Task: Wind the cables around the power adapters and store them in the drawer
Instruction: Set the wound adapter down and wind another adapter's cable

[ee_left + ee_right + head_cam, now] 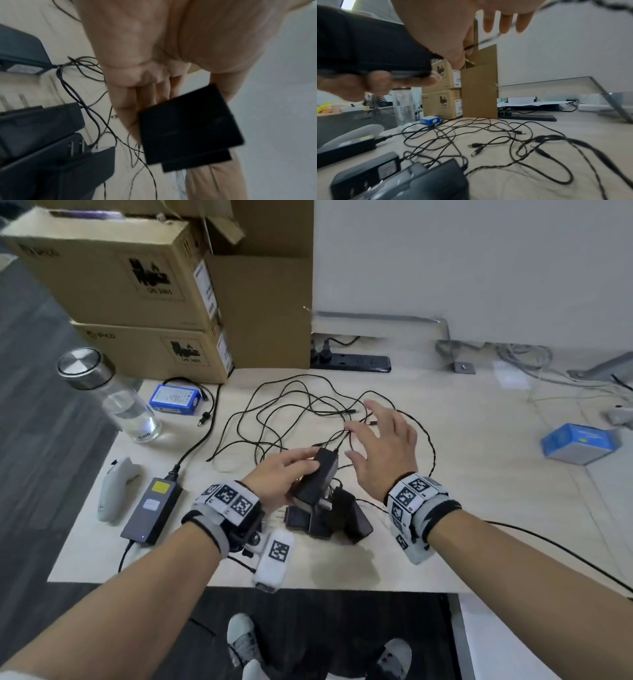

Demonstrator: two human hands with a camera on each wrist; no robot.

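My left hand (301, 462) grips a black power adapter (317, 474) and holds it tilted above the table; the left wrist view shows its flat face (188, 124) under my fingers (130, 105). The adapter's thin cable runs up towards my right hand (373, 440), which hovers open with spread fingers over the tangle of black cables (291, 412). In the right wrist view a blurred cable (494, 37) crosses just below my fingertips (504, 21). Other black adapters (329, 517) lie heaped under my left hand. No drawer is in view.
A large grey power brick (150, 508) and a white controller (116, 487) lie at the left. A water bottle (113, 395), a blue battery pack (174, 398) and stacked cardboard boxes (137, 285) stand behind. A power strip (352, 361) sits at the back, a blue box (579, 443) at the right.
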